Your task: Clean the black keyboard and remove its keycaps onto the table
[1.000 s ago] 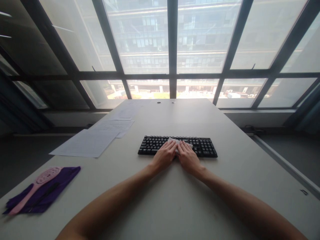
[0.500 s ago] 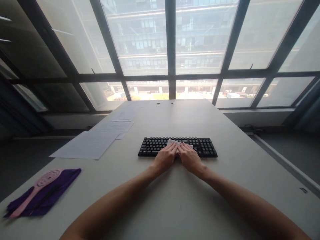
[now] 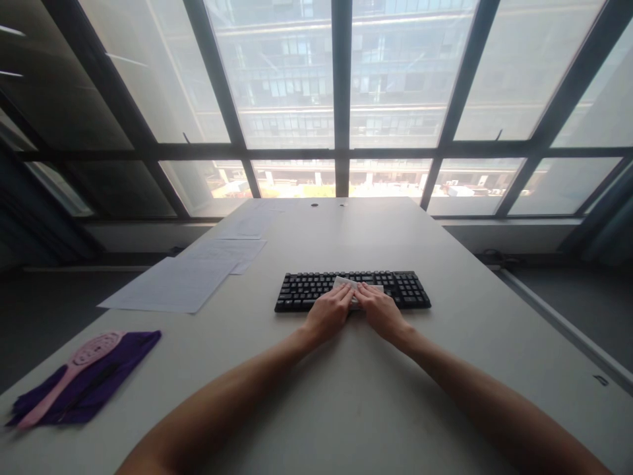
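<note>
A black keyboard (image 3: 306,288) lies on the white table. Over its middle keys rests a folded white tissue (image 3: 339,282), largely covered by my fingers. My left hand (image 3: 330,309) presses one side of it, fingers held together. From the other side, my right hand (image 3: 378,309) holds the tissue against the keys, and the fingertips of both hands meet at the centre. What lies under the palms is hidden.
At the left, a pink hairbrush (image 3: 93,349) and a thin dark item (image 3: 93,389) lie on a folded purple cloth (image 3: 133,353). Several sheets of white paper (image 3: 163,287) overlap along the left edge of the table (image 3: 316,396). Tall windows (image 3: 287,79) stand beyond.
My view has shifted very slightly. Both hands stay on the tissue over the keyboard, with their fingers moved only a little.
</note>
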`<state>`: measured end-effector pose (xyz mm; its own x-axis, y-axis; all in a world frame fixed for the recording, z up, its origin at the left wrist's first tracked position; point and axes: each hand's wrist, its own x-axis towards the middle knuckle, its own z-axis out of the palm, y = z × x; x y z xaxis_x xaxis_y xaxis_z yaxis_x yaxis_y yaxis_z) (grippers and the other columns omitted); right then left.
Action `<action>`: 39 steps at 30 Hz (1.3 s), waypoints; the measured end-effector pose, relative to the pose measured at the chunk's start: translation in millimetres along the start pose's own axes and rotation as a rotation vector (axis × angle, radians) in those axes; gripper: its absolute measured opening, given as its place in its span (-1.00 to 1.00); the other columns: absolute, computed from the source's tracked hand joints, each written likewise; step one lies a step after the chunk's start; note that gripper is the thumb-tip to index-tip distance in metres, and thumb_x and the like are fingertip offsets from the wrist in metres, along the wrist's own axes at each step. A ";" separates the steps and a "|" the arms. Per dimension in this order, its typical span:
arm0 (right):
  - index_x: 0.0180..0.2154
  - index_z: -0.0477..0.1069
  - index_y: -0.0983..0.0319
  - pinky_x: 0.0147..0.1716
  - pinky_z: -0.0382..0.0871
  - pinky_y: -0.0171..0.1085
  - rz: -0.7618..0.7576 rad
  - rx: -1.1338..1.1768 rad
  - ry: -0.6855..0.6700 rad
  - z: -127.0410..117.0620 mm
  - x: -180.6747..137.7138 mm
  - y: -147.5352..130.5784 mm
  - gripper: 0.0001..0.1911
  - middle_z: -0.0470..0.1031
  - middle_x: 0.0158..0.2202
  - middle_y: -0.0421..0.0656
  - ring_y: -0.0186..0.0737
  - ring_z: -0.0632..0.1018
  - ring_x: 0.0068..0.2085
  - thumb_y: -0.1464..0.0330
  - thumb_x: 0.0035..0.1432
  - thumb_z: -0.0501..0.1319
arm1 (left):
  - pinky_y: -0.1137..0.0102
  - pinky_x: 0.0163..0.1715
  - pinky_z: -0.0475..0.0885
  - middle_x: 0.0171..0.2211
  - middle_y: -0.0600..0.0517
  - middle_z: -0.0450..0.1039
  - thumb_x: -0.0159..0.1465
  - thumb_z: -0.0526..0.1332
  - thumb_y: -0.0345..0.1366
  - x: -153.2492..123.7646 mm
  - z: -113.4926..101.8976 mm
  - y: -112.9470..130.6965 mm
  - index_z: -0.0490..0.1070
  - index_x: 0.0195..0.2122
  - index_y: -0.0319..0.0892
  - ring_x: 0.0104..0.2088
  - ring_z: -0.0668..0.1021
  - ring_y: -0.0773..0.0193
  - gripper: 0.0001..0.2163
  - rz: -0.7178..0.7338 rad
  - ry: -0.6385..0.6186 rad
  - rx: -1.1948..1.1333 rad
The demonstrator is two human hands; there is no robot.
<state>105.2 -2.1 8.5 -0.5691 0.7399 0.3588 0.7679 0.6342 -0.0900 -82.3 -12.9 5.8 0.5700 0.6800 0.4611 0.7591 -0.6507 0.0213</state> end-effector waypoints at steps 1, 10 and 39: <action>0.19 0.38 0.39 0.27 0.21 -0.15 -0.001 0.000 0.006 1.1 -0.8 0.2 -0.51 0.35 0.24 0.07 -0.06 0.35 0.28 0.58 0.26 0.02 | 0.23 0.24 0.32 0.22 -0.21 0.35 0.37 0.05 -0.43 -0.6 0.3 -0.4 0.31 0.21 -0.29 0.24 0.40 0.13 -0.61 0.005 0.001 -0.012; 0.27 0.24 0.50 0.32 0.11 -0.06 0.001 0.003 0.053 18.9 -6.4 -1.3 -0.46 0.23 0.31 0.17 -0.02 0.22 0.35 0.53 0.28 0.02 | 0.11 0.32 0.16 0.34 -0.21 0.15 0.31 0.03 -0.50 -3.7 9.9 -3.9 0.17 0.32 -0.30 0.35 0.22 0.09 -0.48 -0.026 -0.062 -0.021; 0.24 0.30 0.47 0.32 0.11 -0.09 0.052 0.023 0.070 19.2 -5.7 -11.5 -0.47 0.27 0.29 0.14 -0.06 0.25 0.33 0.55 0.25 0.00 | 0.18 0.29 0.25 0.25 -0.26 0.29 0.36 0.03 -0.47 -0.1 7.4 -5.7 0.28 0.24 -0.37 0.29 0.34 0.10 -0.58 0.015 -0.065 0.055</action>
<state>94.0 -9.3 -10.3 -0.5061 0.7550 0.4170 0.7885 0.6010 -0.1310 -84.3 -6.8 -1.0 0.5993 0.6919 0.4027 0.7653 -0.6427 -0.0347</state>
